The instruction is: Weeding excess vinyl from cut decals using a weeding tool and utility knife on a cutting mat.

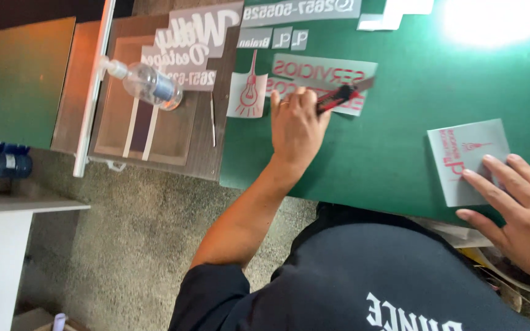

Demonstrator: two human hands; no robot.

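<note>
- The left hand (297, 125) is clenched round a red-and-black knife (338, 97), whose blade points toward 2 o'clock
- The knife lies over a grey sheet (326, 79) with red lettering, at 12 o'clock from the left hand on the green bench (394, 153)
- The left arm stretches straight up from 7 o'clock, wrist level, knuckles upward
- The right hand (519, 211) is released, fingers spread flat; its fingertips press the lower edge of a grey square (467, 160) with red print
- The square sits at 10 o'clock from the right hand, well apart from the knife
- A spray bottle (148, 84) lies at 9 o'clock from the left hand
</note>
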